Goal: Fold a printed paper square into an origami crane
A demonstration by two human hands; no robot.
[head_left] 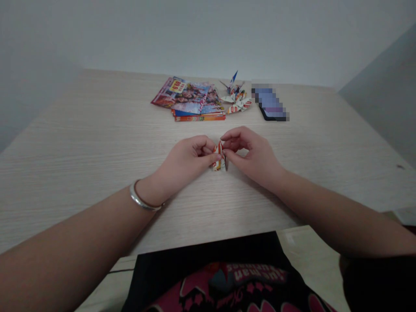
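Note:
A small folded piece of printed paper, white with orange and red, is held upright just above the middle of the table. My left hand pinches its left side between thumb and fingers. From the right, my right hand grips the paper's other edge, thumb and fingertips drawn together near its top. The fingers hide part of the folds. Beyond my hands lie several folded paper cranes, made of similar printed paper.
A stack of colourful printed leaflets lies at the back, left of the cranes. To their right is a phone, partly pixelated. The pale wooden table meets a wall behind. Its front edge is close to my lap.

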